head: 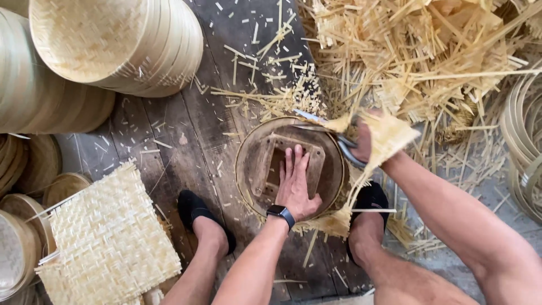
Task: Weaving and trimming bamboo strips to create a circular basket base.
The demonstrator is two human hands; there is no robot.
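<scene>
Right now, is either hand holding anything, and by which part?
The right hand holds scissors by their handles, blades on the woven mat's edge. The left hand holds nothing; it presses flat on the round wooden form.

The round form [248, 169] under the left hand [294, 189] is worn, matt brown wood, and the scissors [333, 135] in the right hand [361, 141] show dull grey metal blades. The woven mat [110, 240], the stacked trays [130, 42] and the offcuts [418, 51] are pale, dry bamboo strips, rough at the cut edges. The floor [169, 141] is weathered, grey, coarse-grained planks.
</scene>
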